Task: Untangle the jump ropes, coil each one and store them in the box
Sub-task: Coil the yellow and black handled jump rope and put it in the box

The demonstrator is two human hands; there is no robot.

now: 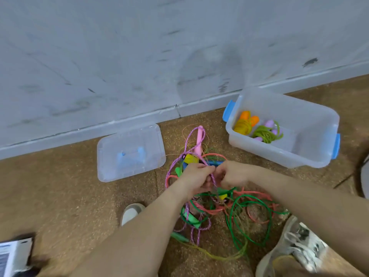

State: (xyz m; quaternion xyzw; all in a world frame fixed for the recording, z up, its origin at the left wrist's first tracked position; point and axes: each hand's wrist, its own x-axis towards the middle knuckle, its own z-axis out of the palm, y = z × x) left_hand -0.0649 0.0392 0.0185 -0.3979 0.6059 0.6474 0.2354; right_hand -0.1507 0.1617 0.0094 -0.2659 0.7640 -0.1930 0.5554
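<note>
A tangle of jump ropes [219,204] lies on the brown floor between my feet: green, coral and purple braided cords mixed together. My left hand [194,177] grips the purple braided rope [188,145], whose pink handle [199,141] points toward the wall. My right hand [231,174] pinches the same purple cord close beside the left. A blue handle [215,162] and a yellow handle [190,159] peek out behind my hands. The clear box [311,124] with blue latches stands at the right, holding a coiled orange rope [244,123] and a coiled green rope [266,132].
The clear lid [130,151] lies flat on the floor to the left of the tangle. The grey wall and skirting run behind. My shoes [295,248] flank the ropes. A dark object with a white label [16,254] sits at bottom left.
</note>
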